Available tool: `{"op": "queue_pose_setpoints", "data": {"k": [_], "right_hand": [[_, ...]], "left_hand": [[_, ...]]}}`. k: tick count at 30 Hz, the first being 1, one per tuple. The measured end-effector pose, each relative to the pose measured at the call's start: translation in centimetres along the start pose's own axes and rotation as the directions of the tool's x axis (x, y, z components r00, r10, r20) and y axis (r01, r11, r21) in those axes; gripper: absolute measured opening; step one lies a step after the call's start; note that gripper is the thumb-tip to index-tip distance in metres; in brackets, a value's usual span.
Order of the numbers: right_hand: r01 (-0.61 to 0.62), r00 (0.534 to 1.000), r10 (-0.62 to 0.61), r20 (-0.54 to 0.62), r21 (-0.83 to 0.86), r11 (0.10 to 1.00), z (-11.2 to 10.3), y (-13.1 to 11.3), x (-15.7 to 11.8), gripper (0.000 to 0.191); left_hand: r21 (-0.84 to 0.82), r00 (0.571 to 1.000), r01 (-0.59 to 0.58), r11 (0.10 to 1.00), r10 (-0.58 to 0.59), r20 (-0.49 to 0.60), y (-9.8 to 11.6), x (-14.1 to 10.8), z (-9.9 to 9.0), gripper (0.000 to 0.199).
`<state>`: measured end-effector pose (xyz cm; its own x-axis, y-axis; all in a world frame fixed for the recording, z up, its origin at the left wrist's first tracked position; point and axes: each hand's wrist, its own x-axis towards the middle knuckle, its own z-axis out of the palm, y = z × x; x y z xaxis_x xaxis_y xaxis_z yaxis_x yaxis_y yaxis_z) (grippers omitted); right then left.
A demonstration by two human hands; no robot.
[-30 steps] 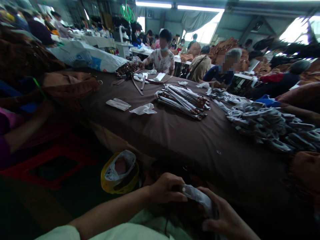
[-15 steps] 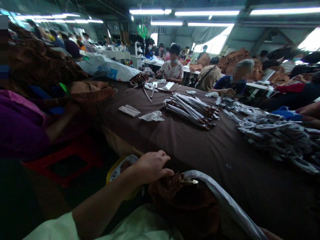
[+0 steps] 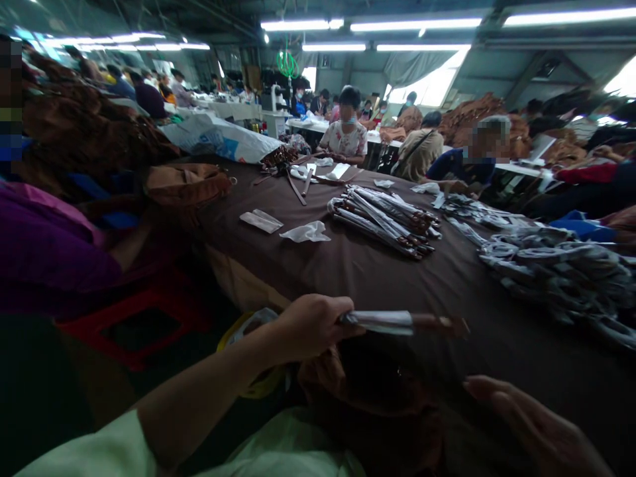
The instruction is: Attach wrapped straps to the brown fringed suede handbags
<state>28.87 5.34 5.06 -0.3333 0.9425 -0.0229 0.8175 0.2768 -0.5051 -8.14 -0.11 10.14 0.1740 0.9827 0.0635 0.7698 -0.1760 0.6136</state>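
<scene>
My left hand [image 3: 318, 324] is closed on one end of a wrapped strap [image 3: 385, 322], which points right over the near edge of the brown-covered table. White wrapping covers the part by my fingers, and the brown far end is bare and blurred. Below it, a brown bag [image 3: 368, 411] rests against my lap, its opening dark. To the right of the bag my right hand [image 3: 527, 414] is held with fingers stretched, touching nothing that shows. A bundle of wrapped straps [image 3: 385, 222] lies further back on the table.
Grey-white wrapped straps [image 3: 556, 265] are heaped on the right. Clear wrappers [image 3: 305, 232] lie mid-table. A yellow-rimmed container [image 3: 223, 341] is beside my left forearm. At the left, a person in purple [image 3: 54, 245] sits by a red stool [image 3: 134, 324]; other people sit across the table.
My left hand now grips the wrapped strap and holds it level, where before it was at the bag. The long white strip has left the lower right, and my right hand has come into view.
</scene>
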Motion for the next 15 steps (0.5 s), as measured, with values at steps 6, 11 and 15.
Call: {"op": "queue_pose_setpoints", "data": {"k": [6,11,15], "right_hand": [[0.050,0.998,-0.067,-0.021,-0.459,0.887,9.1,-1.6,-1.1,0.036],[-0.119,0.985,0.032,-0.170,-0.531,0.839,13.6,0.1,-1.9,0.033],[-0.133,0.985,0.087,-0.149,-0.333,0.934,15.3,4.0,-3.4,0.031]], "left_hand": [[-0.247,0.991,0.132,0.960,-0.126,0.039,-1.2,-1.4,-0.6,0.034],[-0.211,0.992,0.104,0.972,-0.087,0.087,-0.3,-1.5,0.1,0.032],[-0.154,0.993,0.091,0.984,-0.077,0.095,0.1,-1.6,-0.1,0.028]]}}
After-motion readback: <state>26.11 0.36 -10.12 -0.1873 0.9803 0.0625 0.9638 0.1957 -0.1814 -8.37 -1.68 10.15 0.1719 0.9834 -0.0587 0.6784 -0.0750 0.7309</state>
